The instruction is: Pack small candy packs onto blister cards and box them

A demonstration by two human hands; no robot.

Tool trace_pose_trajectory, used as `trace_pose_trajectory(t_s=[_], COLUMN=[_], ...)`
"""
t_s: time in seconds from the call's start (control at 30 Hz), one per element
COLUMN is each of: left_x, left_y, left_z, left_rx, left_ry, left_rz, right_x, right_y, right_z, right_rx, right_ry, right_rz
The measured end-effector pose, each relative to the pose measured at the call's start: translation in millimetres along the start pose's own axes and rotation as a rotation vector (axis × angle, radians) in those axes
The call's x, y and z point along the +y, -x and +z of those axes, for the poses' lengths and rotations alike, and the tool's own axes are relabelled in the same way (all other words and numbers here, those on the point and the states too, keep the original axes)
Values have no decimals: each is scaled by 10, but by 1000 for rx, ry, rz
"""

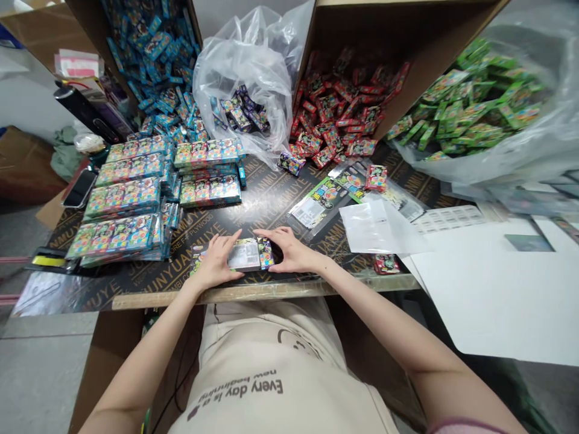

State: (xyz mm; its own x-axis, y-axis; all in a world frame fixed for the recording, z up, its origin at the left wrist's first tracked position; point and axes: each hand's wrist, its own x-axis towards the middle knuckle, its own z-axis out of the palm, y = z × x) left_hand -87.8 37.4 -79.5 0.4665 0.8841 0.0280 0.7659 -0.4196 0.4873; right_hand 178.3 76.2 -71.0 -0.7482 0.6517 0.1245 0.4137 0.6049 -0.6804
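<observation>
Both my hands rest on a flat clear packet of small colourful boxes (246,254) lying near the table's front edge. My left hand (216,263) curls over the packet's left end, fingers pressed on it. My right hand (288,249) holds the right end, thumb and fingers pinching round the edge. Just beyond the packet lie a printed card sleeve (319,202) and an empty clear plastic bag (377,226).
Stacks of filled packets (131,199) stand at the left. Behind are a carton of blue boxes (158,54), a bag of purple ones (244,111), a carton of red ones (344,102) and a bag of green ones (470,96). A phone (80,188) lies far left; white sheets (493,283) lie at the right.
</observation>
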Motion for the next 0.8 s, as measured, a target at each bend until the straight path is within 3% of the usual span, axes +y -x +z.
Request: trace_pose_trajectory(t_s=[0.07,0.23,0.37,0.43,0.57,0.63,0.7,0.8], left_x=[-23,-39,3,4,-31,-41,-41,-39], left_y=[-13,-96,-168,-187,-191,-187,-182,-179], left_z=[-13,-15,45,85,155,173,179,174], left_rx=[8,175,193,173,136,133,132,125], left_ry=[10,17,17,-18,-107,-129,-136,-125], left_rz=[11,-46,-19,-29,-14,0,8,8], right_x=[33,-18,-113,24,757,1166,1456,1569], right_y=[-18,-11,-56,-155,-464,-603,-704,-775], right_z=[10,108,119,-58,-754,-1099,-1348,-1553], right_rx=[23,261,74,150,616,623,526,423], right_ry=[-20,0,-113,-60,348,535,622,651], right_rz=[4,198,65,114,521,703,812,851])
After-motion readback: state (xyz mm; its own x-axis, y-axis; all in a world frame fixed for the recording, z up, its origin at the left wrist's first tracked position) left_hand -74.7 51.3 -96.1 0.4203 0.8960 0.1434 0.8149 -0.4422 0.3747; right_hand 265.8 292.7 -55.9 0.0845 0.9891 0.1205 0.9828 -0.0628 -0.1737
